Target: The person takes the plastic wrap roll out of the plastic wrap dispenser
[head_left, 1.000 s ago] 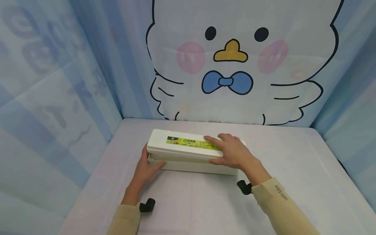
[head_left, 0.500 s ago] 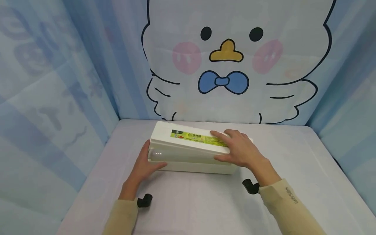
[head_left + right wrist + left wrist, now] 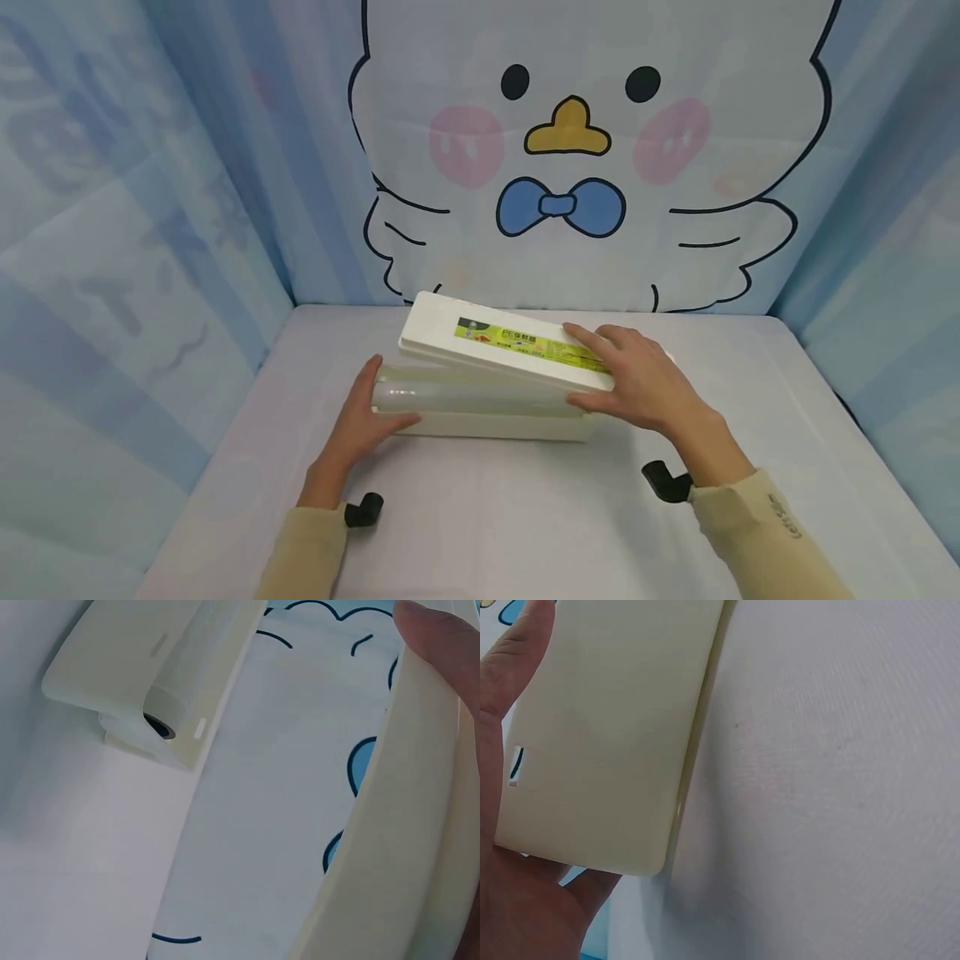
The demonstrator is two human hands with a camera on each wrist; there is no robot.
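My right hand (image 3: 641,377) grips the white lid (image 3: 442,323) of a cling film box by its right end, thumb at the front edge and fingers over the top. The lid, with a green and yellow label (image 3: 510,337), hangs tilted above the box base, its left end higher. In the base (image 3: 487,426) lies a clear roll of cling film (image 3: 465,392), whose dark core end shows in the right wrist view. My left hand (image 3: 360,423) holds the base at its left end, thumb along the front wall; its other fingers are partly hidden behind the box.
The box stands on a table with a pale cloth (image 3: 480,517). Behind it hangs a curtain (image 3: 570,275) printed with a cartoon chick, and blue-white curtains (image 3: 135,250) close in the sides. Each wrist carries a small black mount (image 3: 365,510).
My right hand has lifted the lid up and to the right off the base, uncovering the cling film roll. My left hand has kept its hold on the base's left end.
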